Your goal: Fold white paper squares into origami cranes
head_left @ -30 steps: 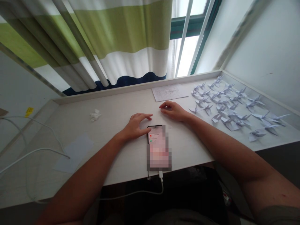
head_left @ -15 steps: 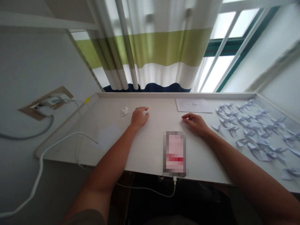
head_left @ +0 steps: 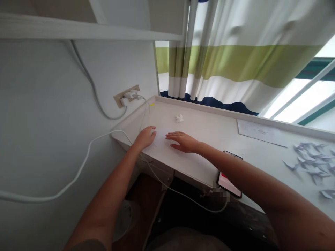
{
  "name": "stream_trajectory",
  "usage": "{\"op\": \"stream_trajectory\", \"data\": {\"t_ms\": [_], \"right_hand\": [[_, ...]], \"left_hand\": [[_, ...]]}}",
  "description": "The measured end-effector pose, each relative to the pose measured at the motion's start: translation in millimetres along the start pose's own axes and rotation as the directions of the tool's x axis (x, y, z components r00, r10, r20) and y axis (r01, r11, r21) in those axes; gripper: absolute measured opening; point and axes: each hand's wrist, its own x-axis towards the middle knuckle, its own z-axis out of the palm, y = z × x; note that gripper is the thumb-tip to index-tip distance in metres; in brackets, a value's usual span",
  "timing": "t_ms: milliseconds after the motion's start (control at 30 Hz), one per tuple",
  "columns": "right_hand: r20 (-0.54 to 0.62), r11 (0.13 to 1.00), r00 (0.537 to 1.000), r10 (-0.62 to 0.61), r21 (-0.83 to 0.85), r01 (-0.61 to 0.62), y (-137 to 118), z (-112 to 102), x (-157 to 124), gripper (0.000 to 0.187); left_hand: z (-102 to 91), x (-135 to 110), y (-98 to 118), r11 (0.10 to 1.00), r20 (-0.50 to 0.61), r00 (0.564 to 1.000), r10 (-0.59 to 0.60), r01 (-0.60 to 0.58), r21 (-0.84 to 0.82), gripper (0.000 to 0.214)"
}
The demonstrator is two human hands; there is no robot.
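On the left part of the white desk (head_left: 209,134) lies a pale sheet of paper (head_left: 160,138), partly covered by my hands. My left hand (head_left: 146,137) is at the sheet's left edge, thumb and fingers apart. Over its right side reaches my right hand (head_left: 181,141), with fingers stretched out toward the left. Neither hand appears to hold anything; whether the fingertips touch the paper I cannot tell. Just behind the hands sits a small heap of crumpled white bits (head_left: 179,119).
A phone (head_left: 230,186) lies under my right forearm, a white cable (head_left: 183,197) by its lower end. Several folded paper pieces (head_left: 314,162) spread over the right side. A flat stack of paper (head_left: 261,133) lies near the back edge. Chargers (head_left: 131,94) fill the wall socket.
My view has turned left. My right hand has moved across the desk to the pale sheet, and my left hand has come back to its left edge.
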Motion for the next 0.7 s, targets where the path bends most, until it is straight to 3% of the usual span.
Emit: {"op": "stream_trajectory", "data": {"t_ms": [67,167,267,333,433,500,700], "right_hand": [[0.092,0.998,0.995,-0.037,-0.044,0.041,-5,13,28,0.051],[0.129,0.993,0.992,0.002,-0.117,0.013,-9,21,45,0.042],[0.123,0.981,0.992,-0.029,-0.185,0.051,-15,19,40,0.029],[0.154,0.958,0.98,-0.122,-0.239,0.157,-23,19,31,0.022],[0.169,0.904,0.967,-0.192,-0.354,0.242,-34,21,19,0.026],[0.158,0.877,0.965,-0.21,-0.406,0.257,-39,21,16,0.028],[0.088,0.853,0.969,-0.229,-0.461,0.244,-43,-4,27,0.031]], "left_hand": [[-5.3,-15,-10,1.0,0.042,0.999,0.011,-0.01,-0.017,0.042],[-8.4,-31,-16,0.999,0.068,0.997,0.033,-0.03,-0.043,0.045],[-9.3,-46,-18,0.997,0.095,0.994,0.051,-0.045,-0.058,0.044],[-9.4,-59,-20,0.997,0.109,0.992,0.07,-0.065,-0.048,0.046],[-8.9,-75,-19,0.992,0.152,0.98,0.13,-0.129,-0.016,0.052],[-8.2,-81,-16,0.99,0.142,0.979,0.144,-0.143,-0.019,0.056],[-3.6,-64,2,0.976,-0.017,0.981,0.192,-0.193,-0.105,0.03]]}}
